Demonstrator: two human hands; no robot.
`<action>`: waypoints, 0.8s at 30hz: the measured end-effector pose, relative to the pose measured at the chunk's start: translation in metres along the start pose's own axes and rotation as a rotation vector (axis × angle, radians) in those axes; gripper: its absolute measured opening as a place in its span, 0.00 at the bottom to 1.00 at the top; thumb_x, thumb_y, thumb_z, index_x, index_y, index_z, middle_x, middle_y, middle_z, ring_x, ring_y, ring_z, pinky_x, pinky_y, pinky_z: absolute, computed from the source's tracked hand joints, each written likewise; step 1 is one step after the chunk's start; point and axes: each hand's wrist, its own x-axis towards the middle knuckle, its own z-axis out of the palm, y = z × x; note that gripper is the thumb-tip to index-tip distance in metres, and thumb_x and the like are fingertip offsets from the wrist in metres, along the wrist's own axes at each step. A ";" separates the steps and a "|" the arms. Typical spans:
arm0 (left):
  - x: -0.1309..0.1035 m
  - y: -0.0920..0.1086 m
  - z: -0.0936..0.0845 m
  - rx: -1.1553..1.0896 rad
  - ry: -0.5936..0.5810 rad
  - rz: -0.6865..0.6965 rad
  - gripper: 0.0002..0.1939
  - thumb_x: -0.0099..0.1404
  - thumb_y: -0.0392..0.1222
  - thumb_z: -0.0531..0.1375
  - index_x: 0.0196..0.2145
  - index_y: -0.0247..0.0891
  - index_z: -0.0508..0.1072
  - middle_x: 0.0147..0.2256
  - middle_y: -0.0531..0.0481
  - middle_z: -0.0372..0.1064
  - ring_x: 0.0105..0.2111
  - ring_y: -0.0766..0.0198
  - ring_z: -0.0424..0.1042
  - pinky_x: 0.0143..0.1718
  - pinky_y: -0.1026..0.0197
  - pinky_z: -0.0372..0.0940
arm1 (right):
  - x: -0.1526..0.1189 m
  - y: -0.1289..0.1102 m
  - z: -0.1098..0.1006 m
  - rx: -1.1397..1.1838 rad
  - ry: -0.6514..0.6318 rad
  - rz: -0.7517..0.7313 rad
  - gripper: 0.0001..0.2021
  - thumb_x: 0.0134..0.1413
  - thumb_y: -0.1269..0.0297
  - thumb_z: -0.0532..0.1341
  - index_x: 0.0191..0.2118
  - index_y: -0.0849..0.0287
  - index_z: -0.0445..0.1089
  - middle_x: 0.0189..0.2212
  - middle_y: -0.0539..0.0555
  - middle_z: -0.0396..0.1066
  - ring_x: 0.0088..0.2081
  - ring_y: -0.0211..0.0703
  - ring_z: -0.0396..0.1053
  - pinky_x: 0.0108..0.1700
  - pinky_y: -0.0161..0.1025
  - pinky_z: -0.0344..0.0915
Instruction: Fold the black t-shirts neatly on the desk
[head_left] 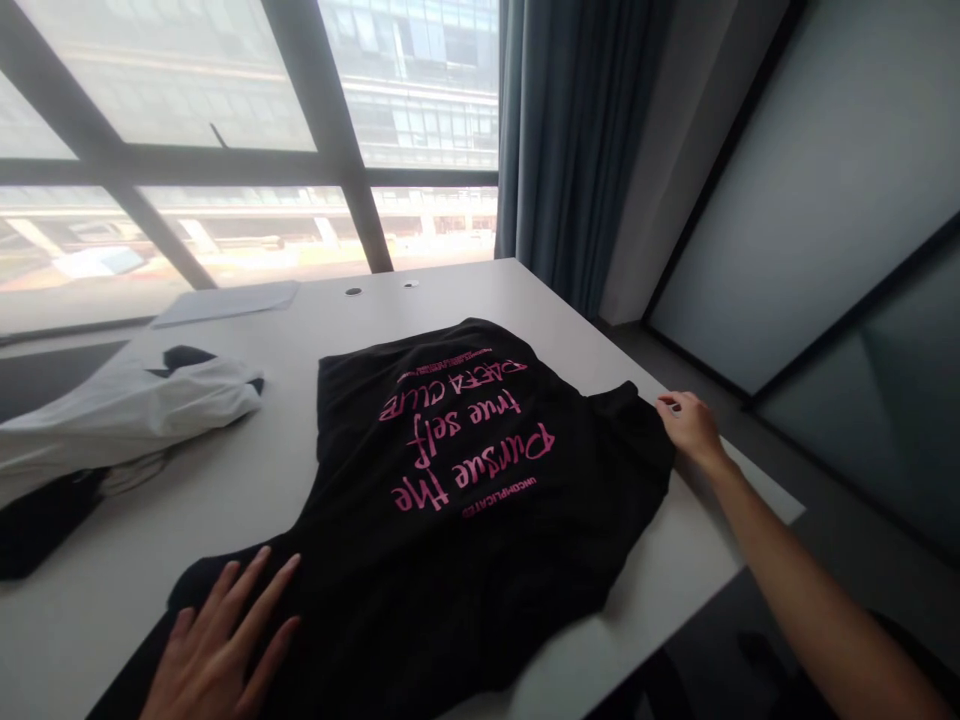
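Observation:
A black T-shirt (pixel 465 560) with pink lettering lies spread over the white table, its print upside down from where I look. My left hand (pixel 221 635) rests flat on the shirt's lower left part, fingers spread. At the far right, my right hand (pixel 688 425) has its thumb and fingers pinched together at the edge of a sleeve (pixel 637 430). The cloth between those fingertips is mostly hidden. Some folds run across the shirt near the sleeve and along its near side.
White and black clothing (pixel 150 410) lies in a heap on the left of the table (pixel 300 320). White sheets (pixel 225 302) lie near the window, with two round fittings (pixel 353 292) beside them. A blue-grey curtain (pixel 570 140) hangs beyond the table's far right corner.

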 end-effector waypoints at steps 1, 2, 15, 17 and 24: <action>0.003 0.003 -0.001 -0.025 -0.001 0.009 0.31 0.66 0.58 0.51 0.66 0.59 0.62 0.67 0.57 0.57 0.69 0.43 0.50 0.66 0.31 0.47 | -0.001 -0.001 0.000 0.015 -0.050 -0.007 0.16 0.59 0.59 0.56 0.44 0.60 0.77 0.41 0.61 0.75 0.42 0.52 0.72 0.48 0.47 0.67; 0.005 0.006 -0.002 -0.048 -0.003 0.016 0.31 0.66 0.58 0.52 0.67 0.66 0.58 0.68 0.64 0.54 0.69 0.44 0.50 0.67 0.32 0.47 | -0.002 -0.001 -0.001 0.019 -0.111 -0.007 0.15 0.58 0.60 0.57 0.43 0.59 0.77 0.40 0.61 0.76 0.41 0.52 0.73 0.47 0.46 0.67; 0.013 0.009 0.001 -0.146 -0.081 -0.035 0.30 0.66 0.60 0.48 0.60 0.93 0.43 0.63 1.02 0.34 0.70 0.46 0.44 0.68 0.33 0.43 | -0.002 0.009 -0.028 -0.104 -0.305 -0.062 0.10 0.59 0.61 0.56 0.36 0.55 0.75 0.38 0.55 0.78 0.40 0.48 0.73 0.42 0.41 0.64; 0.013 0.010 0.001 -0.137 -0.078 -0.021 0.30 0.67 0.58 0.48 0.61 0.91 0.42 0.64 1.01 0.33 0.70 0.45 0.44 0.68 0.33 0.44 | -0.004 0.011 -0.028 -0.040 -0.202 -0.025 0.11 0.61 0.61 0.54 0.39 0.56 0.73 0.38 0.57 0.77 0.39 0.48 0.73 0.42 0.41 0.64; 0.011 -0.001 0.008 -0.074 -0.037 0.046 0.32 0.69 0.54 0.49 0.65 0.84 0.43 0.67 0.90 0.35 0.70 0.44 0.46 0.67 0.30 0.48 | -0.004 0.029 -0.019 0.041 -0.075 0.088 0.12 0.60 0.59 0.55 0.45 0.56 0.69 0.34 0.57 0.75 0.35 0.51 0.72 0.39 0.44 0.65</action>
